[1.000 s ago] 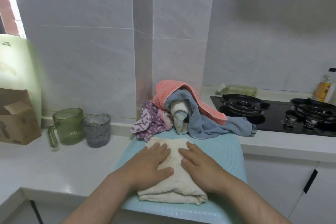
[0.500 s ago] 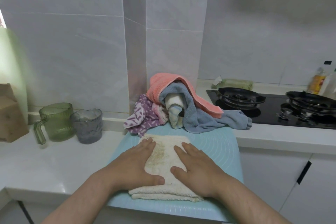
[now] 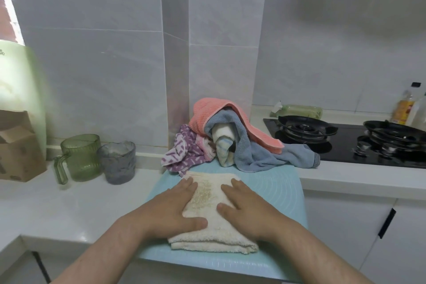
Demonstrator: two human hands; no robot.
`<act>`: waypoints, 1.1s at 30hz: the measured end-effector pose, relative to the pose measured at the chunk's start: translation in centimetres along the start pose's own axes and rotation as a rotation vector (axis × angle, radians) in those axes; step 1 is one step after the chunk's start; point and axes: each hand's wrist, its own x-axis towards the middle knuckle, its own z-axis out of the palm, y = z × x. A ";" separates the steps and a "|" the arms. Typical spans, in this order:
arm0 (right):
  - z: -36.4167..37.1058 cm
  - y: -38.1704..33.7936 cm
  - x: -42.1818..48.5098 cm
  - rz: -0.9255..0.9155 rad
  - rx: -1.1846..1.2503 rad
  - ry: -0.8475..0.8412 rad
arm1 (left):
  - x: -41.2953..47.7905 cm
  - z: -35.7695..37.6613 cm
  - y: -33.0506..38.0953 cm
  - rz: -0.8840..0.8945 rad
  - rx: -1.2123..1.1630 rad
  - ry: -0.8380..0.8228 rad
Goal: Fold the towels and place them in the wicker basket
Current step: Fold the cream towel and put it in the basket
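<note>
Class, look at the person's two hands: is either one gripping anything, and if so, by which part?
Nothing is gripped. The left hand and right hand lie open and flat, pressing on top of the folded cream towel.

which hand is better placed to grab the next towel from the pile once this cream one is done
Slightly the right hand: the pile lies ahead and a little to its side, the blue towel trailing right. The left hand is almost as close.

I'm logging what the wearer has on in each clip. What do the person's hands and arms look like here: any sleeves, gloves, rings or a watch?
Both the left hand and the right hand are bare: no gloves, and no rings show on the fingers. The forearms are bare as far as the frame's bottom edge, with no sleeve, watch or wristband in view.
</note>
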 end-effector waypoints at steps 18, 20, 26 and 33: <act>0.4 1.0 0.7 0.318 0.292 0.408 | -0.3 0.0 0.6 -0.272 -0.407 0.237; -0.4 0.5 0.6 0.380 0.303 0.337 | 0.4 -0.7 0.4 -0.424 -0.512 0.258; -1.5 -0.7 0.7 0.519 0.696 0.198 | 1.9 -1.6 0.1 -0.576 -1.145 0.231; -0.8 -0.8 0.3 0.386 1.026 0.254 | 1.6 -2.1 0.9 -0.590 -1.149 0.208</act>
